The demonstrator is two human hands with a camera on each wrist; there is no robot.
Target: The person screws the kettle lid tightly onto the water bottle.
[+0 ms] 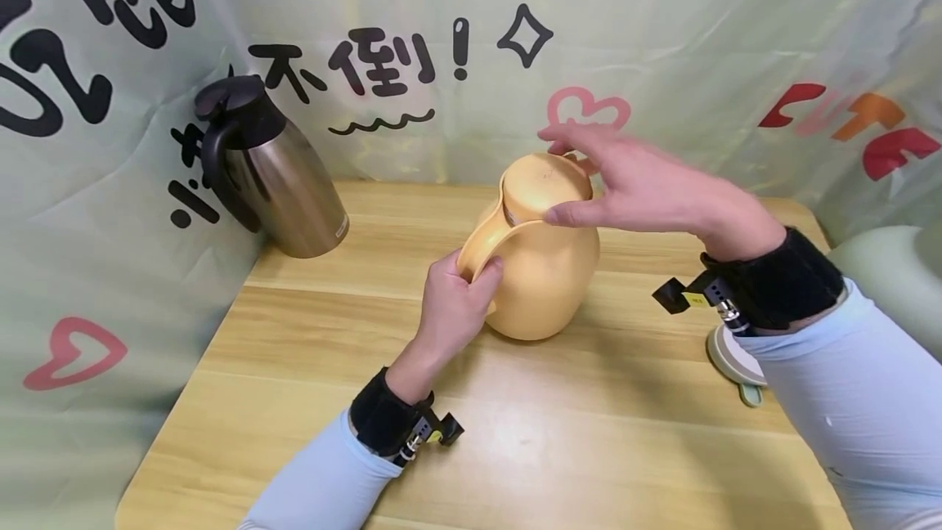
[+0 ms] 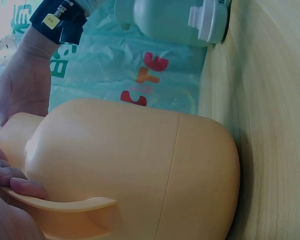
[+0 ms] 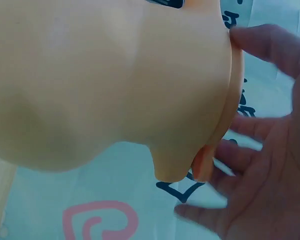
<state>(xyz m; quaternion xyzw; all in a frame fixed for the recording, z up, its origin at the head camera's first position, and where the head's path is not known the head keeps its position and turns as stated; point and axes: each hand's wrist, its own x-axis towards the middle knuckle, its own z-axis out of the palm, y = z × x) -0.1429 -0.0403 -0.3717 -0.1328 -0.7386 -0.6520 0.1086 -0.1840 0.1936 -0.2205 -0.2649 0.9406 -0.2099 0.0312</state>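
A yellow-orange thermal jug (image 1: 545, 285) stands on the wooden table, tilted slightly if at all. My left hand (image 1: 458, 301) grips its handle (image 2: 80, 204), the thumb lying along the top. Over the jug's mouth sits a round lid (image 1: 546, 185) of the same colour. The right hand (image 1: 633, 178) spans this lid from above, thumb on the near rim and fingers on the far side by the spout (image 3: 170, 167). In the right wrist view the thumb touches the lid's edge; some fingertips are hidden behind it.
A steel vacuum jug (image 1: 287, 178) with a black top stands at the back left. Partly behind the right arm are a pale green rounded vessel (image 1: 883, 268) and a round whitish piece with a green tab (image 1: 751, 393). A printed cloth (image 1: 456, 137) hangs behind the table (image 1: 316, 350).
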